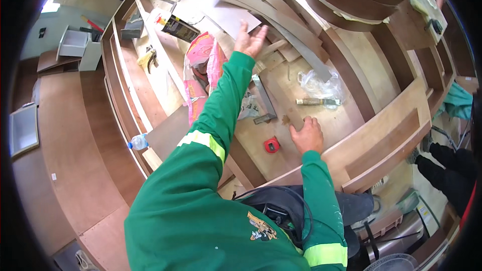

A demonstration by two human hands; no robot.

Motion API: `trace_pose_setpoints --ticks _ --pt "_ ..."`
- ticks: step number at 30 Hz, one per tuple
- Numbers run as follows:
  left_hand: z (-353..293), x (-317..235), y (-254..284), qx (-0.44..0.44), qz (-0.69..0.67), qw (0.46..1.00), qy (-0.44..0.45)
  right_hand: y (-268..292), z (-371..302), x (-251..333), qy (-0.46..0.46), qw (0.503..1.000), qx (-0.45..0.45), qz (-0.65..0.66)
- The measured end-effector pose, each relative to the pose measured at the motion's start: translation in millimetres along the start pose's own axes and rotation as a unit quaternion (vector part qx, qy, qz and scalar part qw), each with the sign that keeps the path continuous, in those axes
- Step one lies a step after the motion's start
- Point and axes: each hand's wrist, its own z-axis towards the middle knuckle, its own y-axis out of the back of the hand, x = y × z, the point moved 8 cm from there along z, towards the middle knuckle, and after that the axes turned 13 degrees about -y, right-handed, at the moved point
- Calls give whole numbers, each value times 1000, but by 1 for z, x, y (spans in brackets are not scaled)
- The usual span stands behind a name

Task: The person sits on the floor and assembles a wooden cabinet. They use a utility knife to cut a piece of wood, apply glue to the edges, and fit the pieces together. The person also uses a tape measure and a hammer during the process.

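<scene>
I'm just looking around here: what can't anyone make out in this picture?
In the head view:
- Contents of the open pink-and-white plastic bag: folds and shadow hide most.
- Top of the brown curved stack: cut off by the upper edge.
- Upper body of the other person in black trousers: lost at the dark lens rim.
- Whether the left hand touches the pale flat sheet: they overlap from this angle.
</scene>
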Motion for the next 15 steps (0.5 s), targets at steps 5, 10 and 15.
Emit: trace_pose_setpoints --ticks 5,10,15 --pt "101 -44 18 -5 -178 983 -32 -2 3 -2 -10 999 37 -12" --pt "117 -107 19 -75 -25 990 -113 1 1 -1 -4 999 36 -7" --pt "34 -43 -1 -3 100 991 89 -1 3 -4 -10 999 39 -13"
